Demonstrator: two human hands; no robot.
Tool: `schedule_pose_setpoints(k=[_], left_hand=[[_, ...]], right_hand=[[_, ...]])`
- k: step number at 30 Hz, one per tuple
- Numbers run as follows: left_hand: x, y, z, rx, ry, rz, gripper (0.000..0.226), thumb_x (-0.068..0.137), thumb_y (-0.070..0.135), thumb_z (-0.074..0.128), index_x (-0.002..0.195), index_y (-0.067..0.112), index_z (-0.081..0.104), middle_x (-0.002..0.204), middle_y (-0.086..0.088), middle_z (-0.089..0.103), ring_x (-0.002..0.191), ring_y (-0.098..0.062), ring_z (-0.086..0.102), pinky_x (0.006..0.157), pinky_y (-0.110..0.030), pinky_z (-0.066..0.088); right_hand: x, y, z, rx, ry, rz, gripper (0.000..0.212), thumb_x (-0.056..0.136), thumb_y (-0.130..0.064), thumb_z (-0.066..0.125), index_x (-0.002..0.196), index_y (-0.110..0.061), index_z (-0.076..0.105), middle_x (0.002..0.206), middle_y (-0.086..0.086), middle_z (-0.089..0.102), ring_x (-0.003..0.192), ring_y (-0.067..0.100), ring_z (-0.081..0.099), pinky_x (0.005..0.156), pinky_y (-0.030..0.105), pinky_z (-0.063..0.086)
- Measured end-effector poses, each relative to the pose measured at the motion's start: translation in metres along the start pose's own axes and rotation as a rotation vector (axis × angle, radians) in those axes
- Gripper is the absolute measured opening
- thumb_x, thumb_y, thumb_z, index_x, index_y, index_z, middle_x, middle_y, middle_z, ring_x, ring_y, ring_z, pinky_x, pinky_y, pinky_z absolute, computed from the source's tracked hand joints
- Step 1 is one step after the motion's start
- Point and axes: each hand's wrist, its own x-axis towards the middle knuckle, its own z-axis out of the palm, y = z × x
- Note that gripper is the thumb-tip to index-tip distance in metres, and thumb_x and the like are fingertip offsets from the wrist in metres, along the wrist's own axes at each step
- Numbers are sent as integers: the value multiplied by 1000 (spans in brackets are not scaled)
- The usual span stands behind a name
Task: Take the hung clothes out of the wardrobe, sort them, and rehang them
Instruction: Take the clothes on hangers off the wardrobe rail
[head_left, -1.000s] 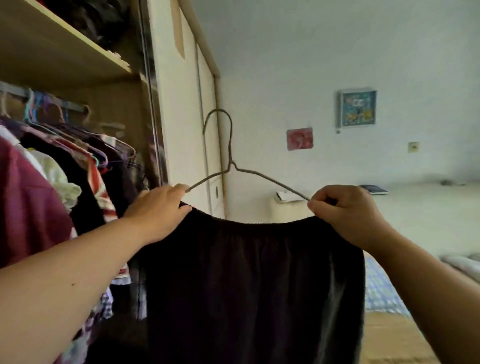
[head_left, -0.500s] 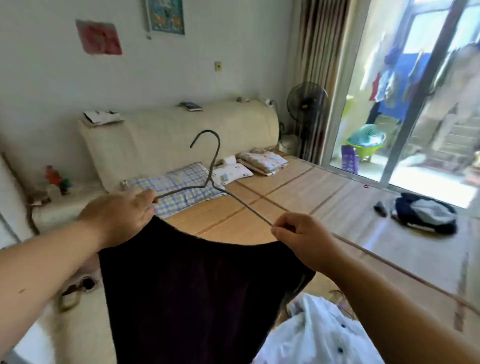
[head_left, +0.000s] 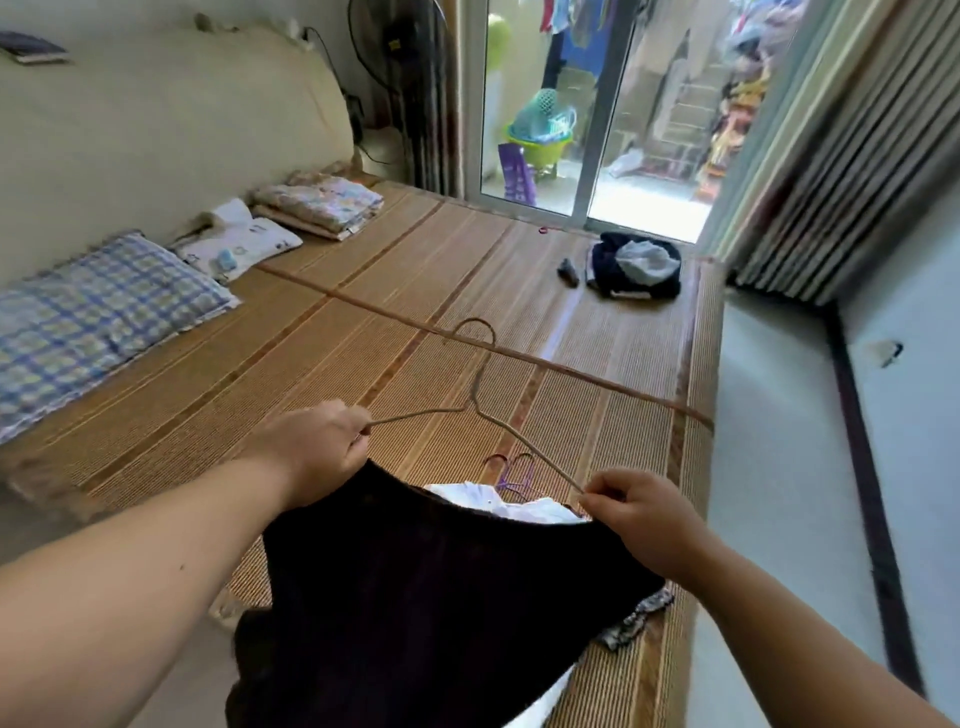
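You have turned from wardrobe to tan woven bed mat (head_left: 415, 291); left hand (head_left: 317, 447) and right hand (head_left: 639, 519) each pinch the thin wire hanger (head_left: 470, 410) bearing the black fabric garment (head_left: 441, 597): sorting stage judged next

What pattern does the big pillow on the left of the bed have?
The pillow is blue-and-white checked, clearest in the head view.

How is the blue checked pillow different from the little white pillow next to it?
The blue-and-white checked fabric pillow is bigger than the small white printed pillow. The checked one has squares all over; the white one only a few small pictures. Both lie at the head of the woven bamboo mat.
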Motion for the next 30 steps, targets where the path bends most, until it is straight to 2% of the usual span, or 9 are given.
schedule_pose_setpoints(k=[2, 6, 11, 17, 21, 24, 26, 28, 30], left_hand=[[20, 17, 27, -37, -46, 6, 23, 94, 41, 36, 107, 30, 51, 92, 7, 45, 86, -19, 55, 74, -35, 45], [65, 53, 92, -124, -148, -8, 29, 96, 37, 35, 121, 31, 50, 106, 5, 48, 100, -18, 52, 86, -40, 46], [99, 67, 165, -95, -257, -69, 29, 97, 36, 31, 122, 32, 46, 109, 6, 45, 97, -14, 47, 75, -31, 40], [141, 62, 228, -41, -395, -152, 36, 97, 25, 29, 129, 33, 44, 116, 2, 45, 102, -19, 49, 74, -31, 36], [166, 55, 272, -44, -456, -202, 40, 97, 23, 28, 132, 35, 42, 116, 3, 44, 101, -20, 49, 78, -35, 43], [178, 52, 299, -41, -472, -228, 41, 96, 20, 30, 133, 33, 43, 113, 0, 45, 101, -22, 48, 76, -34, 41], [183, 51, 312, -38, -472, -242, 41, 96, 21, 31, 134, 33, 43, 114, -1, 46, 104, -23, 49, 81, -38, 44], [186, 49, 322, -40, -460, -252, 44, 96, 28, 36, 139, 33, 38, 125, -1, 46, 115, -24, 47, 94, -41, 43], [182, 48, 328, -48, -449, -258, 51, 96, 36, 41, 146, 34, 29, 145, 0, 35, 133, -24, 34, 107, -41, 32]], right_hand=[[3, 30, 0, -6, -10, 71, 19, 84, -21, 63, 67, -28, 62, 69, -8, 63, 69, 3, 57, 62, 17, 41], [26, 101, 9, -2, -37, 212, 24, 87, -22, 62, 65, -31, 60, 69, -9, 63, 69, 4, 57, 61, 19, 41], [62, 165, 40, 20, -79, 349, 24, 88, -26, 59, 66, -36, 60, 68, -16, 64, 68, 0, 57, 56, 17, 37], [119, 219, 87, -8, -147, 429, 15, 90, -32, 55, 77, -35, 62, 76, -11, 64, 71, 5, 57, 57, 24, 39], [155, 256, 125, -29, -152, 482, 13, 91, -33, 55, 81, -34, 62, 73, -13, 62, 69, 6, 55, 54, 24, 35], [173, 277, 151, -71, -141, 523, 13, 91, -33, 55, 80, -34, 61, 73, -14, 59, 77, 13, 55, 61, 27, 35], [182, 288, 167, -87, -149, 547, 12, 91, -33, 55, 84, -30, 64, 71, -16, 57, 80, 15, 54, 64, 27, 35], [189, 294, 178, -81, -143, 547, 18, 92, -33, 54, 101, -28, 69, 85, -11, 65, 85, 14, 55, 70, 25, 37], [193, 295, 187, -72, -153, 548, 32, 93, -36, 52, 122, -28, 61, 114, -3, 67, 102, 18, 58, 81, 26, 39]])
